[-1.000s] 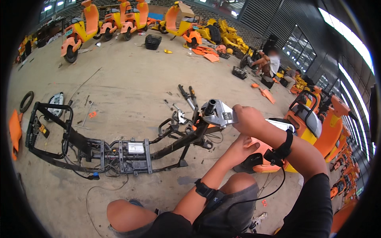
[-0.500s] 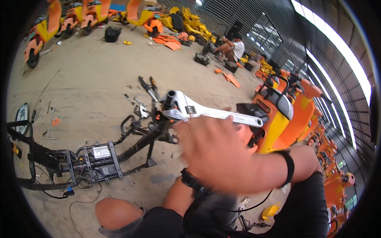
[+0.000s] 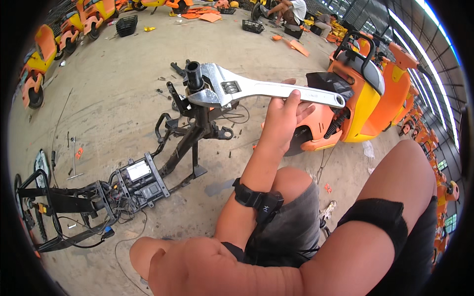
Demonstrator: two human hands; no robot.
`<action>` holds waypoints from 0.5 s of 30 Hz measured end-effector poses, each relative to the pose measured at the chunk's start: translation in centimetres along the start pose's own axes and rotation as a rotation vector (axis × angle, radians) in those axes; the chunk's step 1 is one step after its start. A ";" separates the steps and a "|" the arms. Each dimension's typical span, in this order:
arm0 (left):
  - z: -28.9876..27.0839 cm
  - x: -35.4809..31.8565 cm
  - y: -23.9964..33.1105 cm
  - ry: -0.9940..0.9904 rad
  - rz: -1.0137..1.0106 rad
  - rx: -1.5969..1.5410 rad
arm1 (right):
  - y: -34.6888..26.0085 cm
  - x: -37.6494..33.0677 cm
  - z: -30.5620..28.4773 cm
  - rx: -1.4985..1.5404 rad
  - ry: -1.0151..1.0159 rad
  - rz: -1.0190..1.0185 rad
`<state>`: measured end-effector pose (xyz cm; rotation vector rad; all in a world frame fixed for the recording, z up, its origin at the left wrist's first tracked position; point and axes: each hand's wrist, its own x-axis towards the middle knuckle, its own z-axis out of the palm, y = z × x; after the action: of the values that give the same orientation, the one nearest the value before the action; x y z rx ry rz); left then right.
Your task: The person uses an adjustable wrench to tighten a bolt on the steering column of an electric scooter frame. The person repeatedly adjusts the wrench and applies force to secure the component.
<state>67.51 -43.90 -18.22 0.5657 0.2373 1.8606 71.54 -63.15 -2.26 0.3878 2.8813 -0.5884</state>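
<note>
A stripped black scooter frame [image 3: 148,172] is lying across the left and centre of the frame, its steering tube [image 3: 194,75] standing at upper centre. A long steel wrench [image 3: 256,90], likely heavy, stiff and best gripped near its handle end, is biting that tube. The left hand [image 3: 282,118] is grasping the handle, closer than a second ago; the right hand is out of view.

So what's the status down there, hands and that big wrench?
One hand grips the adjustable wrench mid-handle; which hand, unclear. Wrench jaw set on the steering tube atop the stripped black frame. Nothing blocking the handle.
</note>
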 end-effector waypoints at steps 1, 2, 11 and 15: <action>0.1 -0.1 0.1 0.004 -0.001 0.006 | 0.2 0.0 -0.2 0.021 0.000 0.006; 0.2 -0.2 0.4 0.007 -0.004 0.011 | 0.3 0.0 -0.2 0.047 -0.004 0.013; 1.1 -0.2 0.3 -0.012 -0.019 0.013 | 1.9 0.0 -2.5 0.389 -0.009 0.133; -1.4 -0.8 1.9 0.056 0.025 -0.003 | 5.1 3.3 -5.2 0.764 0.064 0.215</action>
<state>65.42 -45.18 -18.84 0.5175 0.2660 1.9027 69.22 -55.82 -0.15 0.8055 2.5000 -1.6382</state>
